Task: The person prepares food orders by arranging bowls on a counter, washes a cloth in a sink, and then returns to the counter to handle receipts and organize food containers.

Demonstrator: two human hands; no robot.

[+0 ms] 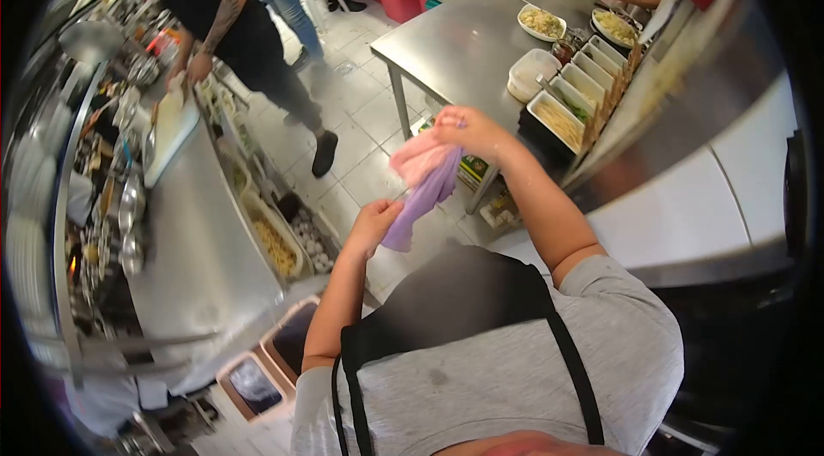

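In front of my dark apron, a pink and purple cloth (432, 185) hangs in the air between my hands. My right hand (474, 133) is closed on its upper end, near the corner of the steel table (446, 44). Lower down and to the left, my left hand (373, 227) is closed at the cloth's lower side, with thumb and fingertips together on its edge. The pink part folds over on top, and the purple part drapes down beneath it.
On the steel table stand a plate of food (542, 23), a lidded tub (532, 74) and a row of ingredient containers (558, 119). Left is a steel counter (193, 258) with a white cutting board (172, 134), where another person (227, 18) works. Bins (257, 383) stand low left.
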